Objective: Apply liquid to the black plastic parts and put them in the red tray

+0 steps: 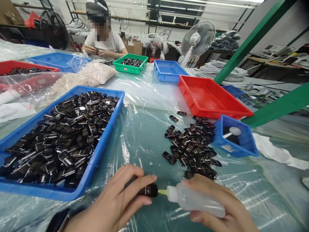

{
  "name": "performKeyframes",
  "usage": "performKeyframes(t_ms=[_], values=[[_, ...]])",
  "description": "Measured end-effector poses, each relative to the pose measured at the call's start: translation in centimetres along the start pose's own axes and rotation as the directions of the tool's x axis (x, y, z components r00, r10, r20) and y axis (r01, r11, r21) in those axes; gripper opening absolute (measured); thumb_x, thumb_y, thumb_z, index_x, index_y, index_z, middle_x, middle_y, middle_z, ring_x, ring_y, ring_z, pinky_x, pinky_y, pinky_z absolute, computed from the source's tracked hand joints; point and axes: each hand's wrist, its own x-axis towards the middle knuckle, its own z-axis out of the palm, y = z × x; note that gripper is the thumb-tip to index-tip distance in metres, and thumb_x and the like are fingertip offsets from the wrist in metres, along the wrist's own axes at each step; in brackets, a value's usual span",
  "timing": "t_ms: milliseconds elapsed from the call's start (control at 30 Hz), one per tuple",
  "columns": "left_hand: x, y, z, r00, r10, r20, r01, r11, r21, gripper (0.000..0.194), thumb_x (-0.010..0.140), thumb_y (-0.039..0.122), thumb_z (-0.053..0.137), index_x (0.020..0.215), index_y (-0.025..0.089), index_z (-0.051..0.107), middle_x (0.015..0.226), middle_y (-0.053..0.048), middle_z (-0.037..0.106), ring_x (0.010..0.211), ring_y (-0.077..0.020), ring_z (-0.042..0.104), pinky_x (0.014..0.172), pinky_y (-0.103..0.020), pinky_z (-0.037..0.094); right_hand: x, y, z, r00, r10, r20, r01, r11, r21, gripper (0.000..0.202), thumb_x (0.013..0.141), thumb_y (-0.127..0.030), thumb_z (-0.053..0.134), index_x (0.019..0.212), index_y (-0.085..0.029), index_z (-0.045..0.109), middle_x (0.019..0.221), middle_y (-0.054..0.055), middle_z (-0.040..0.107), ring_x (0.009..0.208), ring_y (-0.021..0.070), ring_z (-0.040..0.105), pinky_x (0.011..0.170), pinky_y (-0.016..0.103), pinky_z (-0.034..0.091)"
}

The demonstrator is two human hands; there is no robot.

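Note:
My left hand pinches a small glossy black casing just above the plastic-covered table. In my right hand lies a translucent squeeze bottle on its side, with a white cap and a thin yellowish nozzle. The nozzle tip meets the right end of the casing, or is very close to it. Behind my right hand is a loose pile of similar black casings. A large blue tray to the left is heaped with more of the same kind.
A small blue bin holding a white scoop stands right of the pile. Beyond are a red tray, a blue tray and a green tray. A green post rises at right. Across the table sits a person.

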Motion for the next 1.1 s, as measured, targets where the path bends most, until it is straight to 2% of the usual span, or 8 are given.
performKeyframes(t_ms=[133,300,567,667,867,967,1100], values=[[-0.1,0.1,0.0,0.999,-0.022,-0.028,0.022,1.000,0.007,0.032,0.104,0.036,0.031,0.131,0.027,0.047,0.104,-0.004,0.056,0.091,-0.0162,0.058,0.078,-0.024,0.048,-0.1,0.1,0.1,1.000,0.024,-0.007,-0.024,1.000,-0.003,0.041,0.080,-0.037,0.073,0.118,-0.046,0.059,0.087,-0.008,0.075,0.073,0.0152,0.074,0.058,0.017,0.060],[-0.2,0.0,0.2,1.000,-0.011,-0.028,0.010,1.000,-0.025,0.032,0.104,0.036,0.035,0.131,0.026,0.047,0.105,-0.005,0.056,0.091,-0.0169,0.057,0.079,-0.025,0.047,-0.3,0.4,0.1,0.998,0.039,-0.045,-0.037,0.999,0.032,0.040,0.078,-0.038,0.075,0.115,-0.046,0.062,0.082,-0.007,0.075,0.068,0.0157,0.074,0.055,0.018,0.060],[-0.2,-0.3,0.6,0.998,0.016,-0.061,-0.018,0.999,-0.029,0.032,0.104,0.032,0.032,0.130,0.024,0.048,0.103,-0.006,0.054,0.089,-0.0168,0.056,0.077,-0.026,0.046,-0.2,0.5,0.3,0.995,0.099,0.016,-0.101,0.986,0.133,0.039,0.077,-0.037,0.076,0.113,-0.049,0.065,0.086,-0.005,0.075,0.072,0.0184,0.073,0.057,0.023,0.060],[-0.2,-0.3,0.6,0.999,-0.007,-0.051,0.006,1.000,-0.017,0.033,0.105,0.034,0.030,0.131,0.025,0.048,0.103,-0.006,0.054,0.089,-0.0179,0.056,0.073,-0.026,0.046,-0.2,0.6,0.1,0.991,0.128,0.044,-0.133,0.979,0.155,0.041,0.077,-0.033,0.078,0.113,-0.049,0.066,0.086,-0.006,0.074,0.073,0.0167,0.073,0.059,0.021,0.060],[-0.3,-0.5,0.8,0.999,0.026,-0.046,-0.026,1.000,-0.004,0.032,0.105,0.034,0.031,0.130,0.024,0.048,0.103,-0.006,0.055,0.088,-0.0184,0.054,0.074,-0.029,0.044,-0.5,0.7,-0.1,0.987,0.150,0.064,-0.159,0.969,0.188,0.046,0.073,-0.027,0.080,0.111,-0.050,0.067,0.088,-0.007,0.074,0.074,0.0146,0.072,0.059,0.017,0.059],[-0.2,-0.8,0.9,0.995,-0.023,-0.100,0.020,0.999,-0.033,0.032,0.105,0.034,0.030,0.130,0.027,0.048,0.104,-0.006,0.055,0.092,-0.0198,0.053,0.077,-0.031,0.043,-0.8,0.8,0.2,0.978,0.210,0.011,-0.209,0.963,0.168,0.040,0.072,-0.030,0.080,0.108,-0.046,0.071,0.095,-0.004,0.075,0.075,0.0157,0.073,0.058,0.017,0.059],[0.3,-1.0,1.0,0.959,-0.226,-0.172,0.201,0.967,-0.154,0.027,0.104,0.030,0.033,0.122,0.031,0.053,0.108,-0.005,0.058,0.100,-0.0229,0.052,0.083,-0.035,0.042,-0.9,1.2,1.1,0.931,0.351,-0.099,-0.341,0.935,0.102,0.039,0.077,-0.040,0.073,0.116,-0.035,0.070,0.108,0.004,0.074,0.091,0.0226,0.073,0.066,0.025,0.061]])
